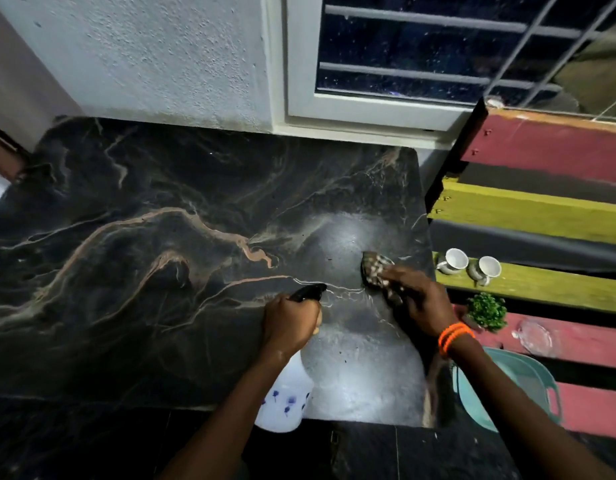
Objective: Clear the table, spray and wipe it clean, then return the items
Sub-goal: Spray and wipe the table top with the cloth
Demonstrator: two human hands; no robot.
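Note:
The table (pixel 161 220) has a black marble top with tan veins and nothing standing on it. My left hand (pixel 291 322) grips a white spray bottle (pixel 285 396) with blue flower prints, its black nozzle pointing away over the near right part of the top. My right hand (pixel 419 299), with orange bands at the wrist, presses a patterned cloth (pixel 374 268) flat on the table near its right edge. Two white cups (pixel 453 261), a small green plant (pixel 486 310) and a clear glass dish (pixel 537 337) sit on the striped bench to the right.
A slatted bench (pixel 542 209) painted red and yellow-green stands against the table's right side. A teal plastic basin (pixel 517 379) rests at its near end. A white wall and a barred window (pixel 420 50) rise behind the table. Dark floor lies below.

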